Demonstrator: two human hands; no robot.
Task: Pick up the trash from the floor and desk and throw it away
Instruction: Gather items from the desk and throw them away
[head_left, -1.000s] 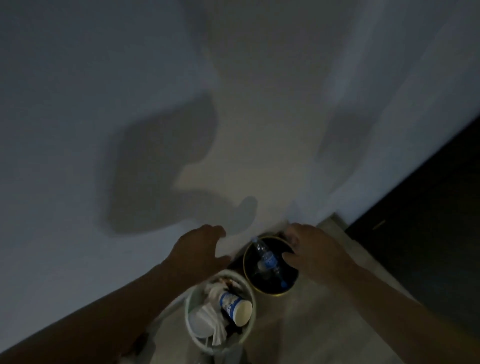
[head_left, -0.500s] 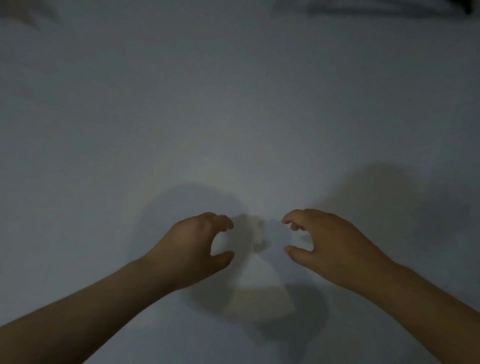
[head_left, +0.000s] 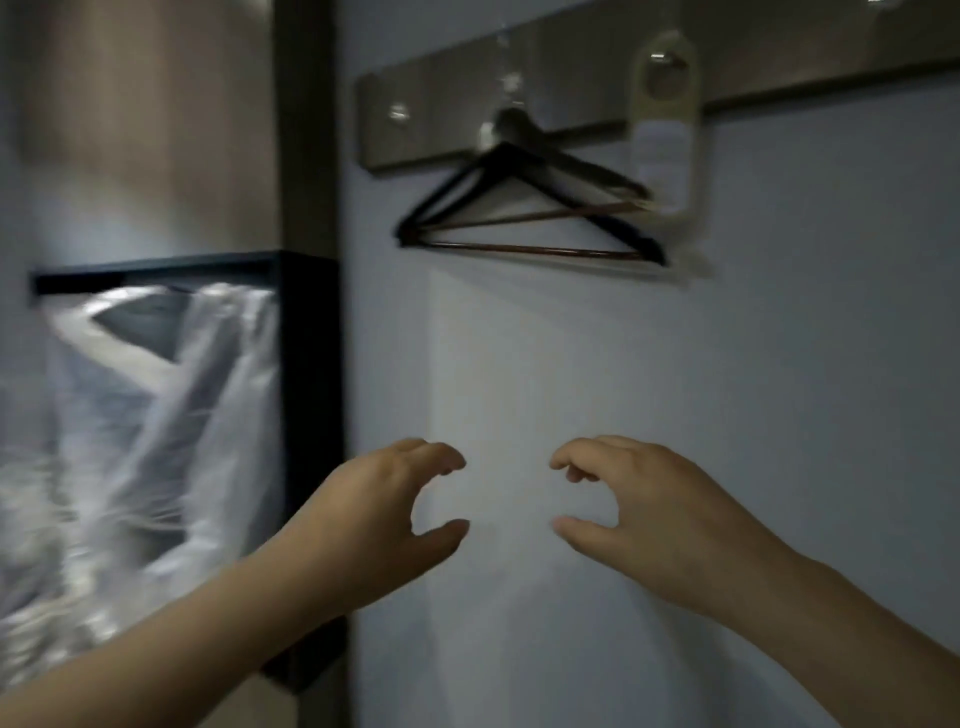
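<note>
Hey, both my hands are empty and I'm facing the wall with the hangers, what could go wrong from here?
1. The left hand and right hand hold nothing, and no trash or bin is in view, so pieces may get missed.
2. The loose clear plastic hangs close beside the left forearm and could snag.
3. The view is dim and blurred, so the black hangers above could get knocked.
</note>
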